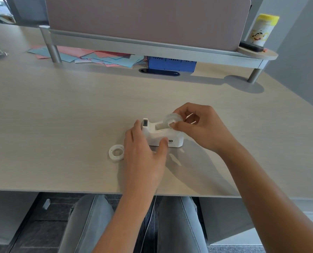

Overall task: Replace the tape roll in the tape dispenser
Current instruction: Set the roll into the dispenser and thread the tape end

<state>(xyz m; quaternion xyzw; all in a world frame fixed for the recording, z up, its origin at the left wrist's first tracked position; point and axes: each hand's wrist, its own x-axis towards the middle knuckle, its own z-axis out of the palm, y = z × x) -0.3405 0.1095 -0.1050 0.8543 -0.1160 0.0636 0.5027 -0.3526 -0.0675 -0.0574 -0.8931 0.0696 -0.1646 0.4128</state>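
Observation:
A white tape dispenser stands on the desk, its cutter end pointing left. My left hand grips the dispenser's left end, thumb on the near side and fingers on the far side. A clear tape roll is held just above the dispenser's open slot, pinched between the fingertips of my right hand. To the left of my left hand a white plastic ring, an empty core, lies flat on the desk.
Pink and blue paper sheets and a blue box lie under a raised shelf at the back. A yellow-lidded canister stands on the shelf's right end. The desk's front edge runs just above my knees.

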